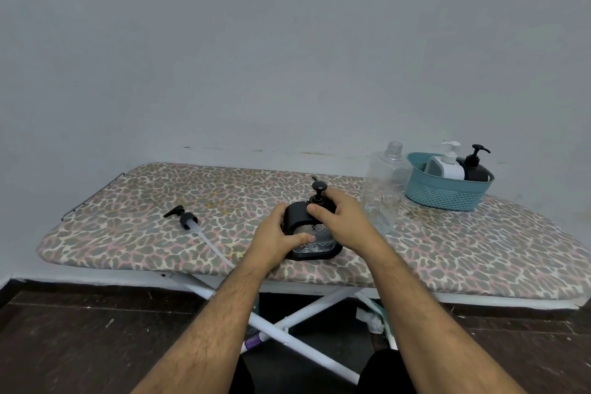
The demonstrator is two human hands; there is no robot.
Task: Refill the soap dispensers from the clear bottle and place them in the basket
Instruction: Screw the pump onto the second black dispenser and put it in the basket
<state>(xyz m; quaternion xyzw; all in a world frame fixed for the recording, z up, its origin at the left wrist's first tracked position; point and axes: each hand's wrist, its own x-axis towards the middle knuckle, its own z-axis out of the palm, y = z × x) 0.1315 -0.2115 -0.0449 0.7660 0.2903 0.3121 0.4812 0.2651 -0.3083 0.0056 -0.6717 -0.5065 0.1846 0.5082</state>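
Black dispenser (311, 227) stands upright mid-board (447, 253), pump knob up, spout pointing away. Left hand (275, 237) clasps its base; right hand (339, 217) fingers pinch the pump collar. Clear bottle (383, 192) stands right, beside the basket (447, 192).

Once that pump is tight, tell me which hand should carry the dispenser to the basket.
Right hand, probably: it already grips the black dispenser at its pump, and the teal basket sits on that side.

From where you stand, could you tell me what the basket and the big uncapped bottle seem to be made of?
Basket: apparently moulded plastic, matte teal, with a woven-look lattice wall and smooth rim.
Clear bottle: probably thin, glossy transparent plastic; the board's pattern shows through it and the neck is threaded. Glass can't be ruled out.
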